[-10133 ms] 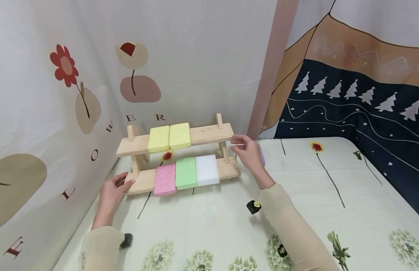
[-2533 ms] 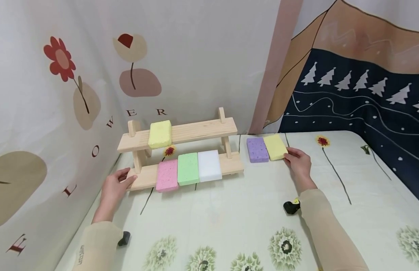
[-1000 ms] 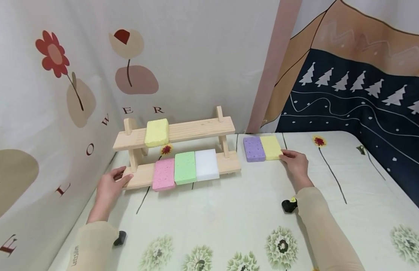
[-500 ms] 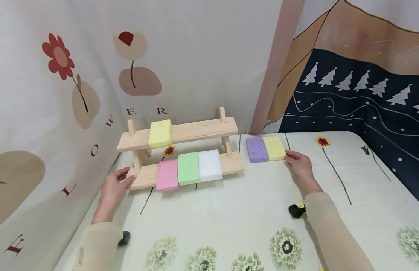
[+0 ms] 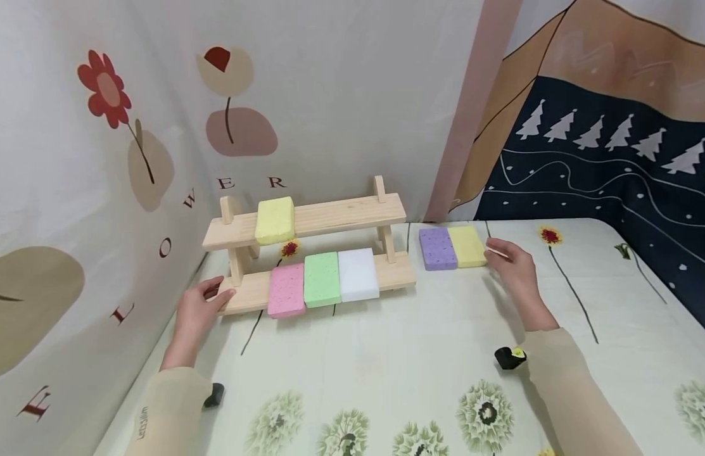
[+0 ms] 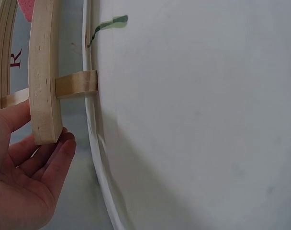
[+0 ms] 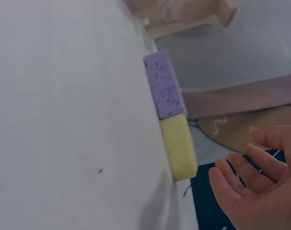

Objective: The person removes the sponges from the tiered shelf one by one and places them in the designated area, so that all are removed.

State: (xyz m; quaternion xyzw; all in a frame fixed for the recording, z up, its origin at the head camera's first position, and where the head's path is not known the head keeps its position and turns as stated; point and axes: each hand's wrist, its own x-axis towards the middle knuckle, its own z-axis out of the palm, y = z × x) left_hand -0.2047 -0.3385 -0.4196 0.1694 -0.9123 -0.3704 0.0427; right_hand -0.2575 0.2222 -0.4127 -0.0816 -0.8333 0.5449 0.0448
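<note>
My left hand (image 5: pixel 196 310) grips the left end of the lower board of a two-tier wooden shelf (image 5: pixel 343 216). In the left wrist view the thumb lies on one side of the board (image 6: pixel 46 72) and the fingers curl round the other. On the upper tier sits a yellow sponge (image 5: pixel 275 220). Side by side on the lower tier are a pink sponge (image 5: pixel 286 291), a green sponge (image 5: pixel 322 279) and a white sponge (image 5: pixel 358 274). My right hand (image 7: pixel 265 182) is apart from a second yellow sponge (image 7: pixel 178 148), its fingers relaxed. That sponge touches a purple sponge (image 5: pixel 438 248) on the table.
The table wears a pale cloth (image 5: pixel 386 354) printed with flowers. Behind the shelf hangs a light curtain (image 5: pixel 352 95), and a dark printed one (image 5: pixel 603 171) hangs at the right. The shelf stands close to the back curtain.
Earlier, both yellow sponges were on the upper tier; one now lies beside the purple sponge. My right hand has let go of it and drawn slightly away. The left hand keeps its grip.
</note>
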